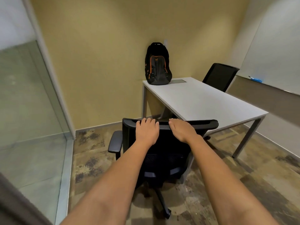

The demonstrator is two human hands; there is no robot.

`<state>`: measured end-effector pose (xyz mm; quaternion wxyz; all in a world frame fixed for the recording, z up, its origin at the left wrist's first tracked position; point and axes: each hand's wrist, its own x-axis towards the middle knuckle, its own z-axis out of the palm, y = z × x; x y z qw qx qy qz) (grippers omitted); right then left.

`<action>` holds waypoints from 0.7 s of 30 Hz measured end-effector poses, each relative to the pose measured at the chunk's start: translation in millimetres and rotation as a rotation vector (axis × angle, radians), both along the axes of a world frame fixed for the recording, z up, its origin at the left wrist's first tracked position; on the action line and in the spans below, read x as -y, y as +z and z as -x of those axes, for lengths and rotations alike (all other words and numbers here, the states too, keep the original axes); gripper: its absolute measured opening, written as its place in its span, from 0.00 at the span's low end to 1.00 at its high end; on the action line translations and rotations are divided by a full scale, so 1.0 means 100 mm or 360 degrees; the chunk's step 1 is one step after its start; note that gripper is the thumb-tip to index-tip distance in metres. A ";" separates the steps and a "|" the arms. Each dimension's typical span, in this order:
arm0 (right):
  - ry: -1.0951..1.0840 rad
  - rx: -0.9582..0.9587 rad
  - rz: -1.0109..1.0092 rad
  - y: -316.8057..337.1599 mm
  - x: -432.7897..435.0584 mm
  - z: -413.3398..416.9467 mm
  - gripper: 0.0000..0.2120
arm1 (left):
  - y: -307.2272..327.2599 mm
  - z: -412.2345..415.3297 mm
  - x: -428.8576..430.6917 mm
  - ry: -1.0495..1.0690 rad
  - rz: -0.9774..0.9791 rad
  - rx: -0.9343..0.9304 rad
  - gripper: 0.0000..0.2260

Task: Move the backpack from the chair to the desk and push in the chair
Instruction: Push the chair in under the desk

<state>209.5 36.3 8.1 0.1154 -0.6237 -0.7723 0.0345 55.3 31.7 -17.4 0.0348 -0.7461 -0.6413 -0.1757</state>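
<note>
Backpack (158, 64): on desk (203, 101), beyond hands; step 1 of 2 done. Left hand (146, 132), right hand (182, 130): both grip chair (162, 143) top; push-in pending.

A small office meeting room — a white bench (203, 101) beyond the fingers (146, 121), black swivel chairs (162, 143), a glass partition (29, 103) left, a whiteboard (276, 62) right.

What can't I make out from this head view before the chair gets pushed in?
- Seat of the chair: hidden behind its own backrest and both forearms.
- Fingertips of left hand and right hand: curled over the backrest top, out of sight.
- Space under the desk: mostly blocked by desktop and chair.
- Logo on the backpack: too small.
- Blue item on the whiteboard ledge: too small.
</note>
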 end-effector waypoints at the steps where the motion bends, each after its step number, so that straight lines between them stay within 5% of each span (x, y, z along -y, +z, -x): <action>1: 0.0028 -0.0005 0.0023 0.01 0.01 -0.02 0.24 | -0.02 0.00 0.01 0.0002 -0.0016 0.0009 0.15; 11: 0.0191 0.0028 0.0163 0.08 -0.12 -0.16 0.24 | 0.07 0.01 -0.14 0.0063 0.0249 0.0122 0.22; 21: -0.0107 -0.0024 0.0045 -0.01 -0.34 -0.05 0.24 | 0.12 0.13 -0.52 0.0086 0.0329 0.0042 0.22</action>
